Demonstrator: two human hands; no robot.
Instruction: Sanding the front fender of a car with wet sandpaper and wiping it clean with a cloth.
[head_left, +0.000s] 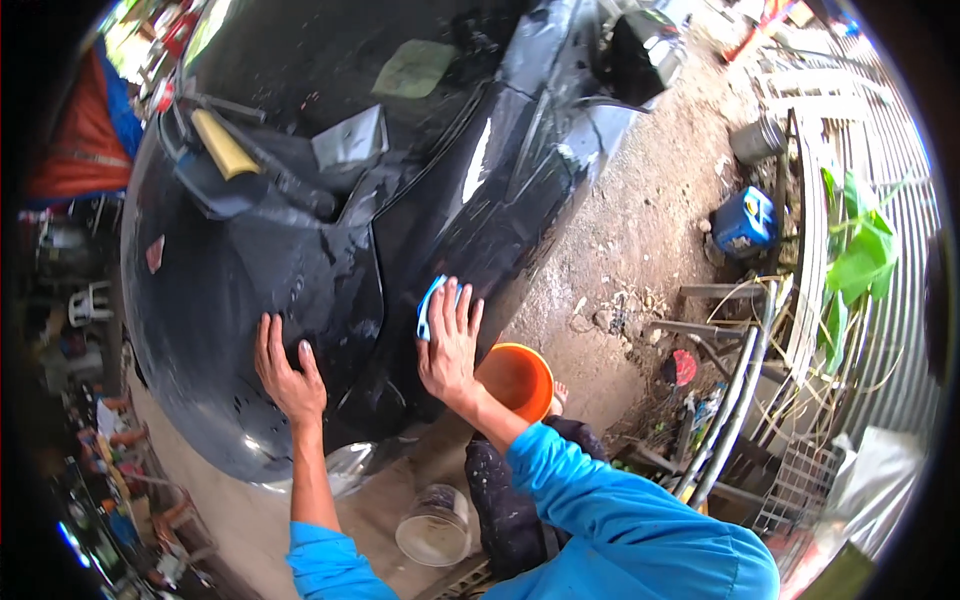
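Your right hand (452, 350) has its fingers laid over a blue pad (424, 312), gripping it against the black car's side panel; whether the pad is cloth or something coarser, you cannot tell from here. If it is coarse, or grit gets trapped under it, it could score the paint, and uneven fingertip pressure could leave streaks. The panel curves there, so a loose hold might let the pad slip out.

Your left hand (290, 375) is open, fingers spread, resting palm-down on the hood (235, 270). The black car (420, 240) lies right in front of you, spotted with what look like drops near that palm; if the surface is wet, leaning your weight there could make the hand slide toward the headlight (352, 462).

Below your right forearm stands an orange bucket (541, 378), with a bare foot (560, 398) just beside it. A careless step or a low elbow could tip it. The pale tub (433, 525) stands near your dark trousers (510, 510), where stepping back could knock it. Farther right, the metal rails (735, 400) could catch your blue sleeve (570, 480) if you turn quickly.
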